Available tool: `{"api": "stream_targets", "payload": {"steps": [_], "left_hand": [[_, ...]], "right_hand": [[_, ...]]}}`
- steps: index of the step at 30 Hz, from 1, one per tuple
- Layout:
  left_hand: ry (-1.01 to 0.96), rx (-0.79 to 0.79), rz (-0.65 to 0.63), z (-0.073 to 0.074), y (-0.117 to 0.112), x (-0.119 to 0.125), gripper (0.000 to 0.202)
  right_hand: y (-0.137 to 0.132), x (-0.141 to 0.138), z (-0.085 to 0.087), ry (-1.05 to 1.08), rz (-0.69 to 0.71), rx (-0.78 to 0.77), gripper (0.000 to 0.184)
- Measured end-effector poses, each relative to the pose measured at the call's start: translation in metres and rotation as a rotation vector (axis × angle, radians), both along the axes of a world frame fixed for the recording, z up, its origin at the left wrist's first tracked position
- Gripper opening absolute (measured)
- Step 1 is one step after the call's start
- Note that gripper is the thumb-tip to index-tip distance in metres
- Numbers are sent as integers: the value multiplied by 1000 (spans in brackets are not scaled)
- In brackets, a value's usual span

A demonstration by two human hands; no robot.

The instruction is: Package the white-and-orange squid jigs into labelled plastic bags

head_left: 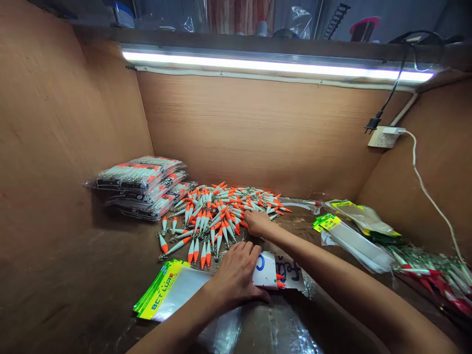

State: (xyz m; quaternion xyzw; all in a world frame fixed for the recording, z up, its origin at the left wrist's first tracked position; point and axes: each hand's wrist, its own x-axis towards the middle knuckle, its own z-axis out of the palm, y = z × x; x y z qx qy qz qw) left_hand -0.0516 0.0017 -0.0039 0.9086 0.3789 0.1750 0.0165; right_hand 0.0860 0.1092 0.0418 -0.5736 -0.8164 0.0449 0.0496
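My left hand curls over a white handwritten card piece, with thumb and fingers on either side. Orange lure tips show at its right end, by a grey flap with dark handwriting. Beyond it, my right hand is closed at the front right edge of a pile of white-and-orange fishing lures; its fingertips are hidden among them. Several lures lie loose toward the left. Left of my left hand, a fanned stack of clear packets with green-and-yellow headers lies partly beneath my forearm.
Bagged lures are stacked at the back left. More header packets and red-and-white lures lie on the right. Wooden walls enclose the table under a tube light. A black plug hangs near an outlet.
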Motion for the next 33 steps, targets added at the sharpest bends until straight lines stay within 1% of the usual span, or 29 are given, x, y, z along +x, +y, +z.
{"api": "stream_targets", "payload": {"steps": [2,4,6,7,9,10,12,14,15,17,19,20,22,24,25,27,29,30,31,33], "left_hand": [[0,3,-9,0,0,0,97],[-6,3,-12,0,0,0,97],[-16,-4,-5,0,1,0,96],[-25,-11,6,0,1,-1,95],[-50,-29,27,-1,3,-2,92],[-63,-38,36,0,3,-3,91],[-80,-53,46,1,4,-5,90],[-82,-63,49,4,4,-5,91],[-81,-65,47,5,3,-5,91],[-80,-63,34,8,1,-3,89],[-75,-61,19,10,-2,0,88],[-71,-62,11,11,-3,2,89],[-64,-64,0,12,-4,3,90],[-64,-59,-1,12,-2,3,88],[-65,-55,2,12,-1,1,86],[-58,-49,9,11,3,-1,86],[-37,-49,10,9,6,-3,88],[-25,-50,7,8,7,-4,89],[-15,-51,4,7,8,-4,90],[0,-57,-4,7,9,-4,90]], "right_hand": [[-2,6,5,39,21,-7,34],[-7,20,16,97,47,-6,37],[-19,42,30,163,60,10,30],[-27,57,36,193,56,24,25],[-49,89,44,262,37,58,21],[-62,106,45,314,32,74,20],[-88,136,40,561,30,41,23],[-111,155,26,680,9,-20,25],[-121,158,17,702,-5,-43,25],[-135,154,-2,699,-20,-38,21],[-141,139,-18,641,-5,36,16],[-142,129,-23,592,19,87,13],[-139,111,-27,473,95,180,7],[-133,99,-24,381,175,218,5],[-128,97,-20,352,214,207,5],[-118,99,-11,331,296,118,10],[-104,105,-1,370,343,4,13],[-95,108,3,391,327,-26,15],[-86,109,6,407,280,-27,18],[-64,106,9,401,127,35,24]]}}
